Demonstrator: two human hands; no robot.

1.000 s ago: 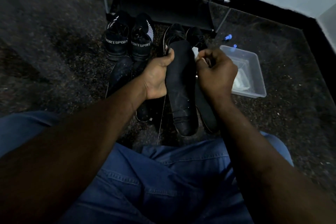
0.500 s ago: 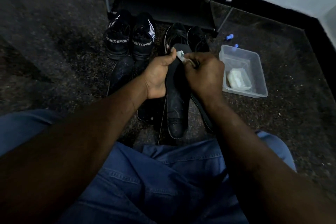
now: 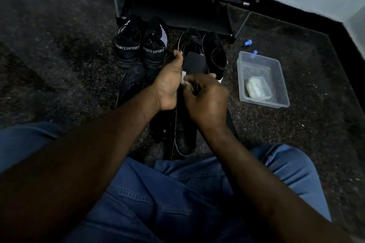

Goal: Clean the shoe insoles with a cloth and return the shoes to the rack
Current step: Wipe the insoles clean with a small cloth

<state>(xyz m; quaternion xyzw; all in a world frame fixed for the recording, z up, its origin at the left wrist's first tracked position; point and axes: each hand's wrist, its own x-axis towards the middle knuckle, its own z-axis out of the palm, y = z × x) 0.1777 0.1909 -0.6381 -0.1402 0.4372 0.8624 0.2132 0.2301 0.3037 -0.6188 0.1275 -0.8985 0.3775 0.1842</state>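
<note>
The fingers of the right hand [image 3: 207, 102] are curled tight round a small crumpled white cloth [image 3: 184, 81], pressing it onto the flat black rounded-end insole [image 3: 195, 63]. The left hand [image 3: 167, 89] clamps the insole's left edge, thumb pointing up alongside it. The insole's long axis runs straight away from the person. Its rounded end lies beyond the cloth, and the rest runs back under the right hand, so the wiping stroke probably follows that line, forward or back. The left hand should keep its edge grip as the brace. Under and beyond the hands, black lace-up shoes [image 3: 214, 51] and a pair of black knitted sneakers lettered SPORT [image 3: 128, 49] crowd the dark speckled floor. Just behind them stands the black fabric-shelved metal rack [image 3: 177, 12]. A clear plastic rectangular tub [image 3: 284, 92] sits well apart to the right, leaving open floor on that side.
</note>
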